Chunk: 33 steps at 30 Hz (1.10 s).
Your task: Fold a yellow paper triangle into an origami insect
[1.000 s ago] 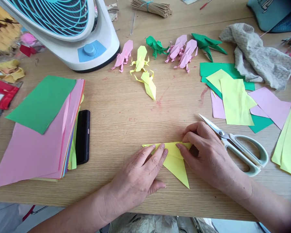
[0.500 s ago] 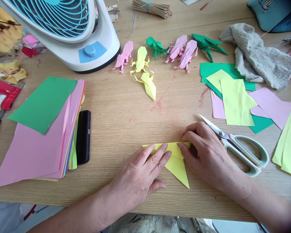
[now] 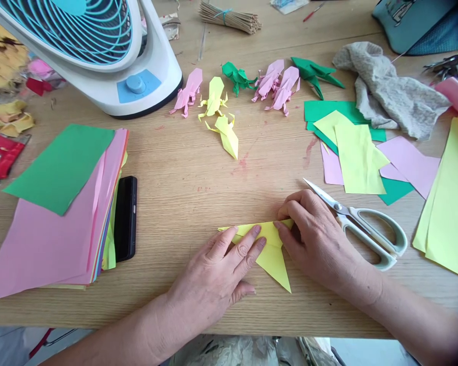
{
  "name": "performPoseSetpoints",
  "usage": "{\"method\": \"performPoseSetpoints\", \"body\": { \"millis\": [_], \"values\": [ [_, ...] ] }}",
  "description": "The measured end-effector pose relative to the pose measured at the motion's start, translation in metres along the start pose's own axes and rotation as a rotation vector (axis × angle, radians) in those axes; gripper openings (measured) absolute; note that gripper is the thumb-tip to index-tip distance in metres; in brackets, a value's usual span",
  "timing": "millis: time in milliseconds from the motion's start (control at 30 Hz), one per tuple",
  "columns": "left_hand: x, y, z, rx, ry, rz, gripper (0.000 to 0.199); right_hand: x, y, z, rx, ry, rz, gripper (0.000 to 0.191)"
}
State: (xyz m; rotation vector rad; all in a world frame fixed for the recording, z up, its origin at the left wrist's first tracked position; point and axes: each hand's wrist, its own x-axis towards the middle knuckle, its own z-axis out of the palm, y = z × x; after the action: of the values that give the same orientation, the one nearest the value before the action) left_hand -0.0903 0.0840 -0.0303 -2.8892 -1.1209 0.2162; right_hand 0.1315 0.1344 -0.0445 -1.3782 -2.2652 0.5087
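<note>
A folded piece of yellow paper (image 3: 274,259) lies flat on the wooden table (image 3: 168,203), one pointed flap aimed toward me and a long straight edge on the far side. My left hand (image 3: 229,264) rests on its left part, fingers stretched flat over the folds. At the right end of the far edge, my right hand (image 3: 313,229) pinches the paper between thumb and curled fingers; the pinched corner is partly hidden. Just beyond the right hand lie scissors (image 3: 361,218) with pale handles, their blades nearly together.
Folded paper figures, like this yellow one (image 3: 227,136), stand toward the back. At left are a fan (image 3: 148,66), a coloured paper stack (image 3: 49,239) and a phone (image 3: 125,218). Cut paper pieces (image 3: 361,160), a grey cloth (image 3: 389,84) and yellow sheets (image 3: 450,218) lie at right.
The whole view has shifted slightly, so things on the table appear a little further left. Both hands keep the same hold on the yellow paper.
</note>
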Motion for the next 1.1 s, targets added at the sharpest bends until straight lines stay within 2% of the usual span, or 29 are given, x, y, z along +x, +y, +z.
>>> {"method": "performPoseSetpoints", "body": {
  "millis": [100, 233, 367, 600, 767, 867, 933, 1000, 1100],
  "values": [
    [0.001, 0.000, -0.001, -0.040, 0.038, -0.009, 0.077, 0.001, 0.003, -0.008, 0.104, -0.043, 0.035, 0.015],
    [0.002, -0.001, -0.001, -0.119, 0.110, 0.063, 0.077, 0.001, 0.012, -0.022, 0.216, -0.070, 0.089, 0.022],
    [0.005, -0.005, 0.003, -0.164, 0.130, 0.116, 0.067, 0.000, 0.019, -0.030, 0.190, -0.120, 0.094, 0.020],
    [0.008, -0.002, 0.010, -0.089, 0.102, 0.130, 0.082, 0.008, 0.022, -0.030, 0.130, -0.221, 0.096, 0.020],
    [0.008, 0.000, 0.013, -0.065, 0.067, 0.131, 0.085, 0.011, 0.023, -0.027, 0.072, -0.184, 0.094, 0.019],
    [0.008, 0.001, 0.014, -0.071, 0.049, 0.119, 0.085, 0.005, 0.015, -0.028, 0.056, -0.084, 0.098, 0.015],
    [0.008, 0.002, 0.015, -0.078, 0.043, 0.119, 0.085, -0.007, 0.003, -0.028, 0.045, 0.017, 0.037, 0.014],
    [0.009, 0.002, 0.016, -0.096, 0.070, 0.114, 0.086, -0.024, -0.010, -0.026, 0.070, -0.026, -0.127, 0.016],
    [0.009, 0.001, 0.016, -0.140, 0.115, 0.089, 0.086, -0.051, -0.024, -0.015, -0.072, -0.101, -0.277, 0.036]
  ]
}}
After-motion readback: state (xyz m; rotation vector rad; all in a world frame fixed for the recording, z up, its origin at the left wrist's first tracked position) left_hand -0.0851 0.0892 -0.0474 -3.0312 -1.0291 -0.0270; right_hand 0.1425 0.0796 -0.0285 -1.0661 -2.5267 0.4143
